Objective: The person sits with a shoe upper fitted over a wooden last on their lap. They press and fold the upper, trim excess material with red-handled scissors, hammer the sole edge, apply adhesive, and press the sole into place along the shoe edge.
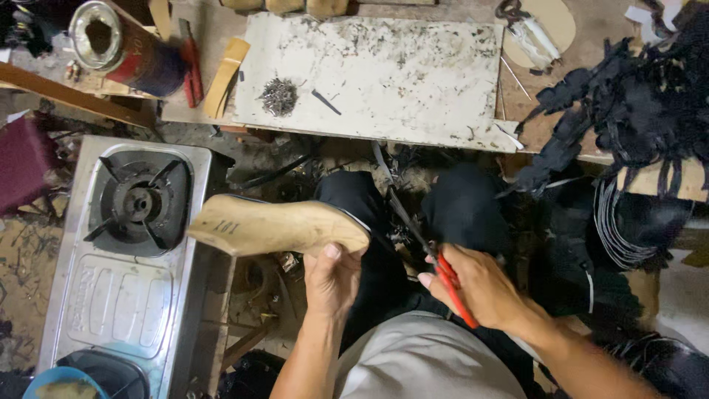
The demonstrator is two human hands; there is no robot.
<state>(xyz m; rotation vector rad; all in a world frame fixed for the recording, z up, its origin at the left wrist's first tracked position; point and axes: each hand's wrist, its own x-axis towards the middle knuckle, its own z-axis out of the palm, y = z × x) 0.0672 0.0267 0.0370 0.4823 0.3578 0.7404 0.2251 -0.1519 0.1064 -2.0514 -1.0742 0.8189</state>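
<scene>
The left hand (pixel 332 277) grips a smooth pale wooden shoe last (pixel 277 225) by its heel, above the knees. The right hand (pixel 476 284) closes around red-handled pliers (pixel 432 255), thin dark jaws pointing up.

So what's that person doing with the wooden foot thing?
A person sits at a messy workbench. Their left hand holds a wooden shoe form by its heel end, stretched out sideways above their knees. Their right hand grips a red-handled tool, maybe pliers, whose dark tip points up toward the bench. A small pile of tacks lies on a white board there, black leather scraps are heaped at the right, and a gas stove stands at the left.
</scene>
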